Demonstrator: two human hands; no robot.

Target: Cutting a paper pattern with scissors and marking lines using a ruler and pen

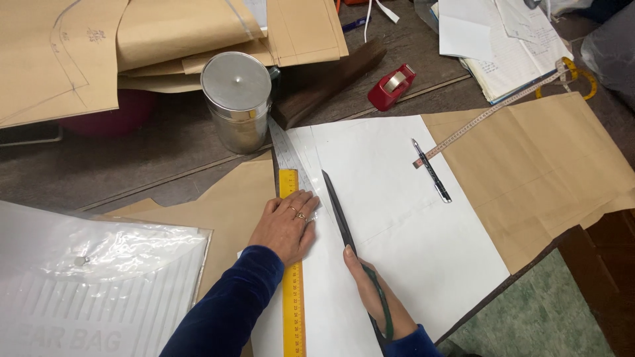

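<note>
Two hands work the white paper (397, 218): the left hand (286, 228) lies flat, fingers spread, pinning the yellow ruler (292, 291); the right hand (374, 291) is closed around green-handled scissors (338, 208), blades resting along the sheet. Steady pressure on the ruler seems wise. Beyond lie a pen (431, 170), steel canister (237, 100), red tape dispenser (391, 86) and brown pattern paper (549, 165) across the dark table (165, 142).

Soft, even indoor light, glare on the steel tin's lid (236, 76) and the plastic folder (99, 264), frame sharp throughout
</note>
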